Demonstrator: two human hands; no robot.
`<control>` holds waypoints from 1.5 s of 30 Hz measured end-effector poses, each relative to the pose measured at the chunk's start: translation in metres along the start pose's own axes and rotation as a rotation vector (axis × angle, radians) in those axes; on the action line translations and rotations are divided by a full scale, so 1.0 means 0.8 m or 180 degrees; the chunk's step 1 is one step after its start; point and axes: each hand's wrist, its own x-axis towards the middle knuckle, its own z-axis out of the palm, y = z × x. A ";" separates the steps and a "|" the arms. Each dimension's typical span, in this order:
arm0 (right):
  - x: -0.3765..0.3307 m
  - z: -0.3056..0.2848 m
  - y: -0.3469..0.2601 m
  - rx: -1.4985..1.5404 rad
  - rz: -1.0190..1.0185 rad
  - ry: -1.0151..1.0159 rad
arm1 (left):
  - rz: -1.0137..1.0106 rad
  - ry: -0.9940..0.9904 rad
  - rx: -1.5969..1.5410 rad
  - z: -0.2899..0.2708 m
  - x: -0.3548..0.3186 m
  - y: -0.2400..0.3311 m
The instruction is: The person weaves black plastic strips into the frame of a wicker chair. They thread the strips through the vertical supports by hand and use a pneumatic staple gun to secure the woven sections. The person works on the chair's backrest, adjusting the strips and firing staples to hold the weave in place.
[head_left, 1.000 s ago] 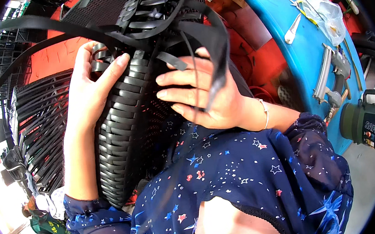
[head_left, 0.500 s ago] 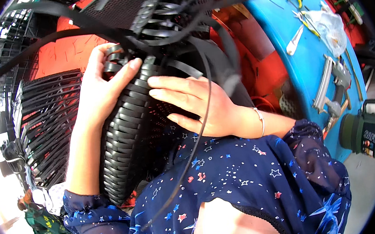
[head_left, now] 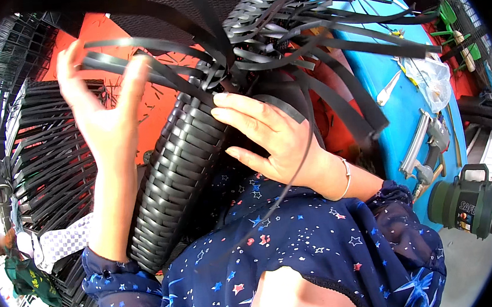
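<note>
The woven black piece [head_left: 180, 177] runs from eleven o'clock down to eight, its loose flat strips [head_left: 335, 94] fanning toward one and two o'clock. The left hand [head_left: 105, 111], blurred at ten, has thumb and fingers spread apart, grasping nothing clearly. The right hand [head_left: 274, 136] lies just past twelve, fingertips touching the weave's upper edge; whether they pinch a strip, one cannot tell.

Black scraps litter a red surface [head_left: 98, 31] between ten and eleven. A blue tabletop [head_left: 395, 136] curves from one to four, bearing a clear plastic bag [head_left: 432, 85] and, at three, a metal hand tool [head_left: 417, 149]. At four, a dark green drum-shaped device [head_left: 461, 204] stands over grey floor [head_left: 446, 264]. Black slatted work [head_left: 45, 155] fills nine, above a checked cloth [head_left: 68, 241].
</note>
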 end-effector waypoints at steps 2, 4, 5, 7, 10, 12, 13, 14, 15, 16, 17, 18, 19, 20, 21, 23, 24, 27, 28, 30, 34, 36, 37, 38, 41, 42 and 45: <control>0.001 -0.001 -0.003 0.0062 0.0051 -0.0079 | -0.0426 0.0623 -0.1404 0.001 -0.002 0.020; 0.001 0.000 -0.003 0.0090 0.0035 -0.0018 | -0.0857 0.0745 -0.1910 -0.008 0.005 0.012; 0.000 0.000 -0.003 0.0102 0.0029 0.0015 | -0.0831 0.0650 -0.2428 -0.010 0.004 0.003; -0.002 -0.001 -0.003 0.0094 0.0038 -0.0033 | -0.1072 0.0860 -0.2632 -0.003 -0.002 -0.012; -0.002 0.000 -0.002 0.0110 0.0030 -0.0013 | -0.1253 0.0947 -0.2529 -0.002 -0.006 -0.020; -0.003 0.001 -0.002 0.0188 0.0007 0.0074 | -0.1257 0.1046 -0.2436 -0.001 -0.007 -0.010; -0.004 0.002 0.002 0.0188 -0.0066 0.0100 | -0.1104 0.1130 -0.2293 0.001 -0.005 -0.013; -0.003 0.002 0.004 0.0203 -0.0108 0.0145 | -0.0949 0.0653 -0.2648 -0.005 -0.005 -0.018; -0.002 0.002 0.005 0.0219 -0.0150 0.0190 | -0.0789 0.0168 -0.2988 -0.013 -0.006 -0.024; -0.005 0.004 0.007 0.0241 -0.0169 0.0239 | -0.0639 -0.0345 -0.3316 -0.018 -0.008 -0.021; -0.007 0.008 0.009 0.0219 -0.0204 0.0297 | -0.0766 -0.0289 -0.2855 -0.015 -0.014 -0.012; -0.010 0.013 0.012 0.0196 -0.0238 0.0355 | -0.0707 -0.0727 -0.2843 -0.015 -0.017 0.000; -0.012 0.016 0.013 0.0169 -0.0282 0.0412 | -0.1013 -0.0994 -0.2512 -0.012 -0.023 0.015; -0.014 0.016 0.012 0.0196 -0.0209 0.0354 | -0.1312 -0.1255 -0.2171 -0.008 -0.026 0.027; -0.015 0.015 0.010 0.0223 -0.0137 0.0296 | -0.1133 -0.1639 -0.1766 -0.006 -0.024 0.033; -0.023 0.016 0.007 0.0277 0.0135 0.0103 | -0.0850 -0.1806 -0.1483 0.006 -0.028 0.027; -0.023 0.015 0.007 0.0260 0.0040 0.0166 | -0.0818 -0.1811 -0.1408 0.007 -0.028 0.025; -0.017 0.014 0.014 0.0372 -0.0227 0.0353 | -0.0747 -0.1716 -0.1232 0.009 -0.027 0.033; -0.017 0.016 0.015 0.0338 -0.0201 0.0404 | -0.0633 -0.1705 -0.1102 0.011 -0.024 0.035; -0.023 0.021 0.020 0.0352 -0.0335 0.0483 | -0.0345 -0.1636 -0.0880 0.013 -0.020 0.041; -0.037 0.022 0.021 0.0430 -0.0379 0.0327 | -0.0401 -0.1700 -0.0856 0.006 -0.016 0.037; -0.042 0.019 0.019 0.0435 -0.0269 0.0207 | -0.0613 -0.1704 -0.0880 0.004 -0.019 0.039; -0.045 0.022 0.019 0.0535 -0.0194 0.0216 | -0.0718 -0.1723 -0.0893 0.006 -0.021 0.040; -0.045 0.023 0.020 0.0554 -0.0185 0.0257 | -0.0796 -0.1699 -0.0939 0.008 -0.021 0.042; -0.043 0.022 0.025 0.0611 -0.0124 0.0480 | -0.0871 -0.1729 -0.1090 0.014 -0.021 0.054; -0.038 0.030 0.034 0.0518 -0.0283 0.0860 | -0.0618 -0.1722 -0.0914 0.016 -0.018 0.057; -0.023 0.011 0.033 0.0589 -0.0061 0.1178 | -0.0676 -0.1693 -0.1177 0.017 -0.025 0.045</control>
